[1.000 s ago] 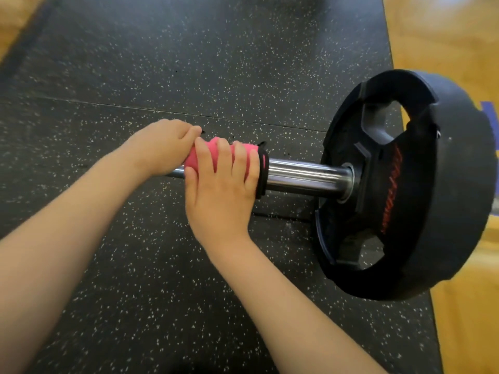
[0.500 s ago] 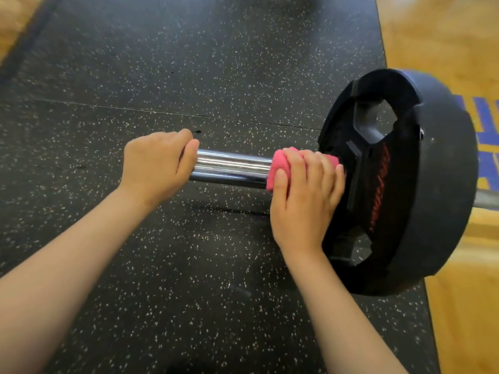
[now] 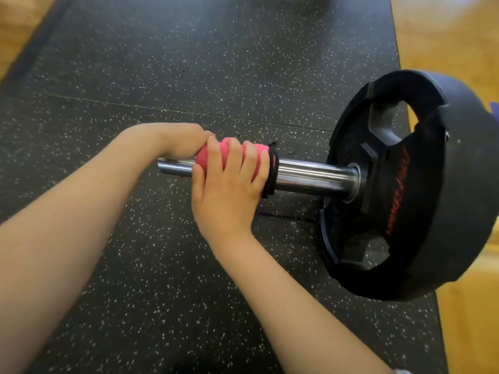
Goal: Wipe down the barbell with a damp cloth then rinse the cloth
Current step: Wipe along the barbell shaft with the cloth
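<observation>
Pink cloth point(image 3: 203, 159): wrapped round the chrome sleeve of the bar near its free end, bunched under the right hand, with pink showing between the fingers and its left end touching the left hand.
Right hand point(image 3: 226, 195): clenched round the cloth and the bar from the near side, four fingers curled over the top, thumb tucked at the left.
Left hand point(image 3: 175, 139): closed over the bar just left of the cloth. Its fingers go down the far side, so the grip is only partly seen.
Barbell point(image 3: 313, 175): lies level across the view. Its bare end pokes out below the left wrist, and shiny steel runs from the cloth to the plate's hub.
Black band point(image 3: 273, 171): a thin dark ring at the cloth's right edge, against the little finger. It may be the cloth's own trim.
Weight plate point(image 3: 459, 171): black, with grip holes and red lettering, standing on edge at the right.
Rubber mat point(image 3: 216, 63): dark with pale specks, under the bar and both arms.
Wooden floor point(image 3: 445, 36): pale boards beyond the mat's right edge.
</observation>
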The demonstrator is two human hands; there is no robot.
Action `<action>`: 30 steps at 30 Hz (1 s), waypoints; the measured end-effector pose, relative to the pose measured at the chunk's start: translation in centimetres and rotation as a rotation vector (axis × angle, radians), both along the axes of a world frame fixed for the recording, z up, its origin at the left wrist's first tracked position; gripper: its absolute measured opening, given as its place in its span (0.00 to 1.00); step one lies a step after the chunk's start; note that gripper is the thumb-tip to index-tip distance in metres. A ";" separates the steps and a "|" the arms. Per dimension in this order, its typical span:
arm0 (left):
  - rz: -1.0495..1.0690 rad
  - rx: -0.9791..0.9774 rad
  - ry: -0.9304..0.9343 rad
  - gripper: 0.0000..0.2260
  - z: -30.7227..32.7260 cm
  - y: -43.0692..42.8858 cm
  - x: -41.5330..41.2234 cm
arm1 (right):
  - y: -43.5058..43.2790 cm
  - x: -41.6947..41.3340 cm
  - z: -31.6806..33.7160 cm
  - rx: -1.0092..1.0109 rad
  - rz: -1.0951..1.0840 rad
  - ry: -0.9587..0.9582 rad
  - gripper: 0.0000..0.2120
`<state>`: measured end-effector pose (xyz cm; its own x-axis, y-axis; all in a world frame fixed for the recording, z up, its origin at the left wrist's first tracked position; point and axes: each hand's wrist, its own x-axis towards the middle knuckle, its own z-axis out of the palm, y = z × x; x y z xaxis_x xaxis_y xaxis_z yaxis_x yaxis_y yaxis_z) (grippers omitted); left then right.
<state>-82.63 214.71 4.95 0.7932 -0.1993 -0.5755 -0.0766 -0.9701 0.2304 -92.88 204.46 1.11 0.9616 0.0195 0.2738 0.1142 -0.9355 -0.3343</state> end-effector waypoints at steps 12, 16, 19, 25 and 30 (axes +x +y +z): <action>0.239 -0.304 -0.872 0.12 -2.5 0.8 -6.9 | -8.5 -0.6 0.1 0.052 -0.025 -0.038 0.19; 0.262 -0.387 -0.911 0.16 -3.3 1.6 -6.7 | -11.3 -1.1 -0.1 0.022 -0.147 -0.067 0.19; 0.300 -0.384 -0.921 0.16 -3.3 1.2 -6.3 | -10.3 -1.1 -0.2 0.041 -0.189 -0.089 0.18; 0.316 -0.320 -0.798 0.17 -2.3 1.4 -4.6 | -6.8 -0.3 -0.4 0.052 -0.220 -0.095 0.17; 0.411 -0.108 -0.298 0.14 -0.6 0.8 -1.6 | -0.1 0.2 -0.4 0.000 -0.011 -0.054 0.21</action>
<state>-84.25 215.48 4.34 0.9447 0.1173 -0.3063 0.2282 -0.9059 0.3567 -92.71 204.32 0.75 0.9457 0.0096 0.3250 0.1221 -0.9368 -0.3277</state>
